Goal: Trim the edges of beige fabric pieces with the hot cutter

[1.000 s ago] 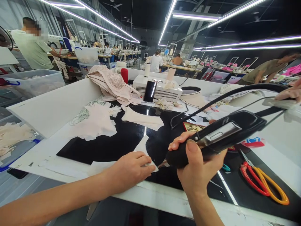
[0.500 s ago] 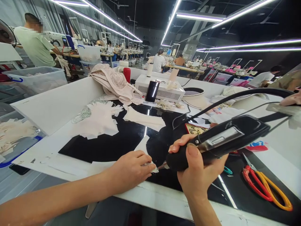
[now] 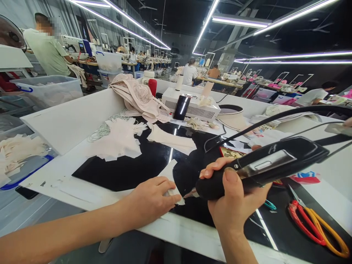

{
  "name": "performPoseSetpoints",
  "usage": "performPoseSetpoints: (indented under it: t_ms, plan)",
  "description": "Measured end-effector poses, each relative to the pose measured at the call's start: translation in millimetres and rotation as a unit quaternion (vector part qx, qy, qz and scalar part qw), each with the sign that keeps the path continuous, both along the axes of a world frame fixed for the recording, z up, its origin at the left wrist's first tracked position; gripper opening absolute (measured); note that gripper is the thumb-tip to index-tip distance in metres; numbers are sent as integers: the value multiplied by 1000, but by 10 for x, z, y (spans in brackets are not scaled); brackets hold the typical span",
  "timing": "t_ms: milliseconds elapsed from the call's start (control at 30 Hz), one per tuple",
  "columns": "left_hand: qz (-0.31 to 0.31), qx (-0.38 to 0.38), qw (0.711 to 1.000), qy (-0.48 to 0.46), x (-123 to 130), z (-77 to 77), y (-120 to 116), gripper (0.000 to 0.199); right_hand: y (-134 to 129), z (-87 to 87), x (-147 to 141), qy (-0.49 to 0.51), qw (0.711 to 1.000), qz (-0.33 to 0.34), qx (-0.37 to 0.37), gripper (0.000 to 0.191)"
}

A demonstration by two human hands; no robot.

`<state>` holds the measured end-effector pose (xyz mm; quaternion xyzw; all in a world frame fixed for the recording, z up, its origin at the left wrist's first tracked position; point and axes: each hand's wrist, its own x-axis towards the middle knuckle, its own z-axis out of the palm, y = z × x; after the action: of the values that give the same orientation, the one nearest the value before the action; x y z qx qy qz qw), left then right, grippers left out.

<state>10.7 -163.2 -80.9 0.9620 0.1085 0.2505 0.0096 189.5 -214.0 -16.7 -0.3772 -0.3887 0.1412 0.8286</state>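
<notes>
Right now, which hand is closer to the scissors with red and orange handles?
Right. The right hand is left of the scissors, wrapped around the black tool; the left hand is farther left, on the white piece.

One left grip [image 3: 152, 201] and one right grip [image 3: 233, 203], one black handheld tool [image 3: 271, 161], one short cloth piece [image 3: 169, 171] and one longer pale strip [image 3: 172, 139] share one counter [image 3: 183, 227] with one pair of red-and-orange scissors [image 3: 308, 223], one small teal item [image 3: 270, 204], one upright phone [image 3: 182, 107], one red container [image 3: 152, 87] and one white vented box [image 3: 189, 104]; the layers in one ragged cloth heap [image 3: 117, 141] overlap too closely to count, while at least four other people [image 3: 48, 55] appear in the background
</notes>
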Motion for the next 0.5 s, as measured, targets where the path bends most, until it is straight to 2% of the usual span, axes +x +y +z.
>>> performPoseSetpoints:
  t_ms: [200,367,500]
  plan:
    - [24,-8,1000,-2,-12,-29,-5,24,103,18,-26,-4,1000,6,-2,49]
    - [24,-5,1000,-11,-35,-47,9,26,138,-9,-57,-8,1000,15,-5,40]
    - [24,-12,1000,-15,-43,-30,17,25,144,-28,-61,-7,1000,15,-6,43]
